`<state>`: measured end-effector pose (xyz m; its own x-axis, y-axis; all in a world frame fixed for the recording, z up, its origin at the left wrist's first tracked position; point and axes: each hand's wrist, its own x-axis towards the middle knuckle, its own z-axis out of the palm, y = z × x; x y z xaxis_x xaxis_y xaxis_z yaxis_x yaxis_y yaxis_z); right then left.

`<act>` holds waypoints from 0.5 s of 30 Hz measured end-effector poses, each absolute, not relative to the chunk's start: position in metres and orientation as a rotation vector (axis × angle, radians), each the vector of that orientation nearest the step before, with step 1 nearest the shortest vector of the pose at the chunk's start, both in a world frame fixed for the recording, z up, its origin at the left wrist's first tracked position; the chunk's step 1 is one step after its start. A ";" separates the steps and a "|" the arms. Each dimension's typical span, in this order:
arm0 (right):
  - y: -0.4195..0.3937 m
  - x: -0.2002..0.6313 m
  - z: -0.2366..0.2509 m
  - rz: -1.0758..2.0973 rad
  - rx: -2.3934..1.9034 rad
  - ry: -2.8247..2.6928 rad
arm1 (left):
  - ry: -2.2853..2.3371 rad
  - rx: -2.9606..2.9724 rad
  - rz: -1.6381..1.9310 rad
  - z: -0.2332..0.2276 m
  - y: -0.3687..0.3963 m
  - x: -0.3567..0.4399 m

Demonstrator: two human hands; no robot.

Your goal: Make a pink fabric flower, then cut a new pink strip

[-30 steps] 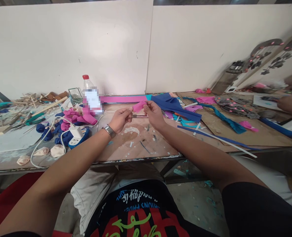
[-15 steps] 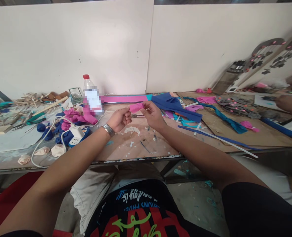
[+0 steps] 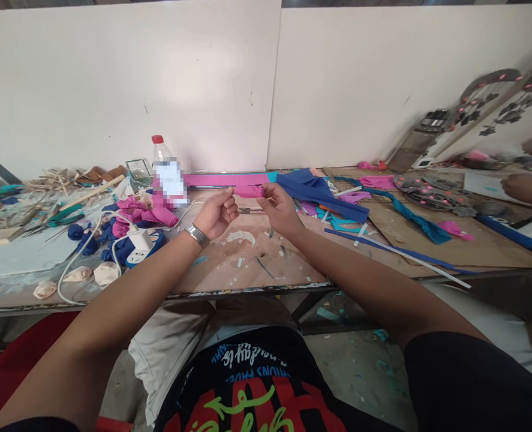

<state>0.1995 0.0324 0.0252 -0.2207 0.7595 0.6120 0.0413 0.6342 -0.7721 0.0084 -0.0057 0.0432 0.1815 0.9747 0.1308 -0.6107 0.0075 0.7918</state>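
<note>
A short strip of pink crepe paper [image 3: 248,191] is stretched between my two hands above the table. My left hand [image 3: 219,211], with a metal watch at the wrist, pinches its left end between thumb and curled fingers. At the right end, the thumb and fingertips of my right hand [image 3: 282,209] are closed on the paper. Behind the hands lie a long pink strip [image 3: 225,179] and blue crepe paper sheets [image 3: 317,191]. Pink rolled paper pieces [image 3: 135,215] sit to the left of my left hand.
A red-capped bottle [image 3: 158,150] stands against the white board. On the left are a power strip [image 3: 135,257] with a white cable, green-handled pliers [image 3: 68,215] and wood sticks. White and blue strips [image 3: 418,258] stick out past the table edge. Another person's hand [image 3: 524,189] is far right.
My left hand has shifted slightly up and left. The pink paper between my hands looks longer and narrower, while my right hand has stayed nearly in place.
</note>
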 end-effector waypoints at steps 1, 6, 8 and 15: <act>0.033 0.200 0.025 0.759 -0.662 -1.680 | 0.531 0.860 1.340 0.044 -0.007 0.009; 0.035 0.200 0.023 0.737 -0.610 -1.707 | 0.518 0.875 1.277 0.043 -0.009 0.010; 0.035 0.200 0.023 0.737 -0.600 -1.719 | 0.515 0.880 1.288 0.043 -0.008 0.009; 0.034 0.200 0.023 0.732 -0.605 -1.739 | 0.544 0.886 1.265 0.043 -0.006 0.006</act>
<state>0.1999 0.0340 0.0234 -0.2689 0.7137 0.6468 0.0359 0.6785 -0.7338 0.0063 -0.0063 0.0427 0.2455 0.9626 0.1142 -0.5792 0.0512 0.8136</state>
